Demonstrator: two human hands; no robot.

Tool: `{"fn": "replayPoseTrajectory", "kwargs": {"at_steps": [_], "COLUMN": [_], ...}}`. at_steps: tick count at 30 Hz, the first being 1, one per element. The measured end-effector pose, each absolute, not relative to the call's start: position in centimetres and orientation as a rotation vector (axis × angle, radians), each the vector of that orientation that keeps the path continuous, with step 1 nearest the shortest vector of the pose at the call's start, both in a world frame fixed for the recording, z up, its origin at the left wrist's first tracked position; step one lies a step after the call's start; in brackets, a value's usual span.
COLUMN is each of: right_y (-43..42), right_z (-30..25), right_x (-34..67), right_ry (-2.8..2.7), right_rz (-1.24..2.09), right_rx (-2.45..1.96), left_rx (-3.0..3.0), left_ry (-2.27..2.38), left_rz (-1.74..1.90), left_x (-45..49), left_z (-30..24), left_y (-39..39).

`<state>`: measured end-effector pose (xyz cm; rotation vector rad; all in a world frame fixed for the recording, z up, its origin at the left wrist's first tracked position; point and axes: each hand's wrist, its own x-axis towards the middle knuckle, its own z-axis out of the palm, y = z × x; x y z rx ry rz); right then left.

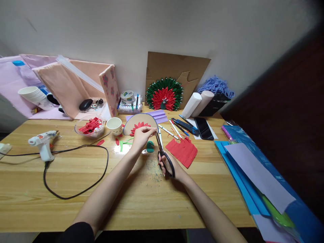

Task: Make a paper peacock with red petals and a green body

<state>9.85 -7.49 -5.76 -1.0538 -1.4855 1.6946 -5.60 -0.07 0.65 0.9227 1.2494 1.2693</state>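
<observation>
My right hand (170,167) grips a pair of black-handled scissors (160,145), its fingers through the loops and the blades pointing up and away from me. At the blade tips my left hand (143,135) is pinched closed; whatever sits between thumb and fingertip is too small to make out. Behind that hand lies a cardboard half-disc (141,118) bearing a fan of red petals (138,127). A dark green paper shape (150,146) rests just below the left fingers. To the right of the scissors lies a sheet of red crepe paper (182,151) with a ragged upper edge.
A white glue gun (43,143) with a looping black cord stands left, near a bowl of red scraps (89,126) and a paper cup (114,126). Pens (183,125) and a phone (204,128) lie back right. A finished red-green peacock (165,94) leans behind; coloured sheets (258,175) cover the right edge.
</observation>
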Motion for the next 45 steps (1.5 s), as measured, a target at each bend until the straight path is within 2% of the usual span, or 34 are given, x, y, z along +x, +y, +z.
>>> {"fn": "replayPoseTrajectory", "kwargs": {"at_steps": [17,31,45], "right_y": [-7.4,-7.5,-7.4], "right_z": [-5.1,-5.8,-5.3], "right_x": [10.0,9.5,9.7], "right_ry": [-1.366,-1.409,-1.321], "right_rz": [1.780,1.717,1.781], "right_rx": [-1.226,-1.071,-1.227], "left_rx": [0.905,0.827,0.803], "left_ry": [1.273,1.230,1.225], "left_rz": [1.233,1.218,1.202], "left_x": [-5.7,-5.0,-5.4], "left_z": [1.0,1.1,1.1], "left_y": [-0.3,-0.7,-0.5]}}
